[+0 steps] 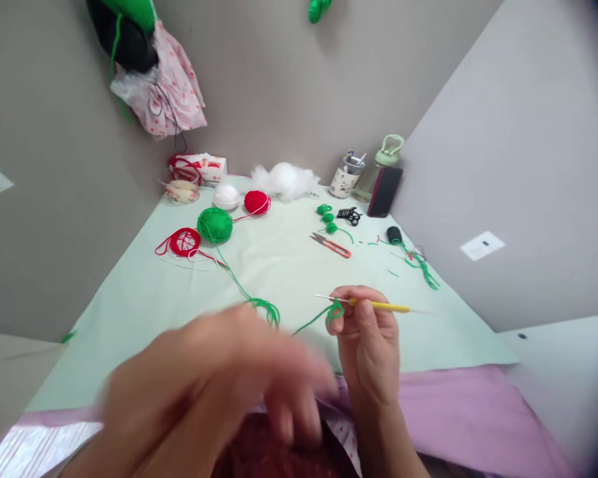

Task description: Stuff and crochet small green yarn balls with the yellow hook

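- Right hand point(369, 338): fingers pinched closed on a slim yellow-handled metal crochet hook point(379, 305), held above the pale green tablecloth point(279, 272).
- Small green yarn loop point(335, 311) sits at the hook, against the fingertips.
- Left hand point(219, 385): motion-blurred, so its grip cannot be told.
- Round green yarn ball point(214, 224) lies well behind.

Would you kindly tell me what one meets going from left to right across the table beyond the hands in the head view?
Red yarn tangle → green yarn ball → red yarn ball → scissors → phone.
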The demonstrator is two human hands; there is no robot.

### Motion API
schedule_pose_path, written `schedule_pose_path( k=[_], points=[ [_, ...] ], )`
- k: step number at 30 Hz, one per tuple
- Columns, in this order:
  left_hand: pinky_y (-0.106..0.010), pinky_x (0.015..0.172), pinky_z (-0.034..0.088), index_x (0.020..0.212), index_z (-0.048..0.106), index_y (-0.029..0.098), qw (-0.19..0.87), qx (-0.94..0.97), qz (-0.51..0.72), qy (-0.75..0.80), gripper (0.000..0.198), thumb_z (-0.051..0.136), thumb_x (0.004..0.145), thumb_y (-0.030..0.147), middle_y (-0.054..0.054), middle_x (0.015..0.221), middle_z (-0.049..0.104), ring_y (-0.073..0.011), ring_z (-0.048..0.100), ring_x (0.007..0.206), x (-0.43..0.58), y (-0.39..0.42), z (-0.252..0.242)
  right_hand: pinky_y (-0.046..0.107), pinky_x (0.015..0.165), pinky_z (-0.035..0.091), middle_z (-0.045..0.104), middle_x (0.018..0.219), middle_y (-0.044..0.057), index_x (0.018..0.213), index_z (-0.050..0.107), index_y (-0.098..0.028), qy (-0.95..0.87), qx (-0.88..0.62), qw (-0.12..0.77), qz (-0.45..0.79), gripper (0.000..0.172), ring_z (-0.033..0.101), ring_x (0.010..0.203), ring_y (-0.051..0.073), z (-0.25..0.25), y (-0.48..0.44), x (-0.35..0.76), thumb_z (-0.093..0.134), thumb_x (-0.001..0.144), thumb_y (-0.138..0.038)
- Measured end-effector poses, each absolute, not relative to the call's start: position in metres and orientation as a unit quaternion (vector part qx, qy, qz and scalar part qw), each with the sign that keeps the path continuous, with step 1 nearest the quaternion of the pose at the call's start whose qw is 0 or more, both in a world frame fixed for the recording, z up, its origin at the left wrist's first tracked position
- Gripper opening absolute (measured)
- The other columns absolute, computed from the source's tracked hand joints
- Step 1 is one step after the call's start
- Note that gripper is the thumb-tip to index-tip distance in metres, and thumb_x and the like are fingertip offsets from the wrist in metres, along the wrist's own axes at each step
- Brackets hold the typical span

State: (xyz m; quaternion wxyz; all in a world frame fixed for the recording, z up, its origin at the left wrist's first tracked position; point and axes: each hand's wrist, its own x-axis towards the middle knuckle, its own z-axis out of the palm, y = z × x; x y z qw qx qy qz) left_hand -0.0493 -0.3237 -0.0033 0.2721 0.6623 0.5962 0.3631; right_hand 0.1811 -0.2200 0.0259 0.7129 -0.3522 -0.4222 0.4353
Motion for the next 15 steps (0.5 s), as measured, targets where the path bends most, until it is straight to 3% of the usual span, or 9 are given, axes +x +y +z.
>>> schedule_pose_path(
  k=[3, 5, 10, 15],
  points=[
    [-0.028, 0.062, 0.055, 0.103, 0.076, 0.024, 0.476, 0.588, 0.446, 0.479, 0.019, 0.064, 0.098, 0.038, -0.002, 0.077, 0.071, -0.0174, 0.060, 0.063, -0.023, -0.246, 0.040, 0.028, 0.058, 0.054, 0.081, 0.091, 0.004, 0.096, 0.081, -0.027, -0.423, -0.357, 0.724, 0.412, 0.013, 0.064, 0.059, 0.012, 0.026, -0.219, 0.179, 0.075, 0.097, -0.038],
    [-0.026, 0.063, 0.050, 0.091, 0.070, 0.023, 0.583, 0.520, 0.465, 0.417, 0.010, 0.073, 0.093, 0.033, 0.001, 0.070, 0.067, -0.0143, 0.056, 0.060, -0.009, -0.220, 0.060, 0.030, 0.060, 0.056, 0.081, 0.092, 0.004, 0.097, 0.081, -0.027, -0.429, -0.361, 0.727, 0.396, 0.012, 0.066, 0.064, 0.014, 0.026, -0.218, 0.177, 0.075, 0.097, -0.038],
    [-0.028, 0.073, 0.050, 0.099, 0.069, 0.021, 0.648, 0.454, 0.466, 0.396, 0.020, 0.077, 0.091, 0.038, -0.002, 0.090, 0.069, -0.0150, 0.061, 0.076, 0.007, -0.218, 0.059, 0.033, 0.069, 0.058, 0.080, 0.096, 0.004, 0.100, 0.083, -0.031, -0.490, -0.357, 0.714, 0.349, 0.011, 0.068, 0.073, 0.016, 0.023, -0.222, 0.174, 0.072, 0.100, -0.029],
    [-0.027, 0.072, 0.051, 0.100, 0.066, 0.020, 0.692, 0.417, 0.468, 0.357, 0.025, 0.080, 0.090, 0.038, 0.000, 0.090, 0.068, -0.0116, 0.062, 0.071, 0.014, -0.217, 0.047, 0.034, 0.073, 0.057, 0.079, 0.098, 0.005, 0.103, 0.083, -0.031, -0.544, -0.349, 0.692, 0.320, 0.019, 0.070, 0.086, 0.019, 0.018, -0.226, 0.172, 0.068, 0.101, -0.021]
  ],
)
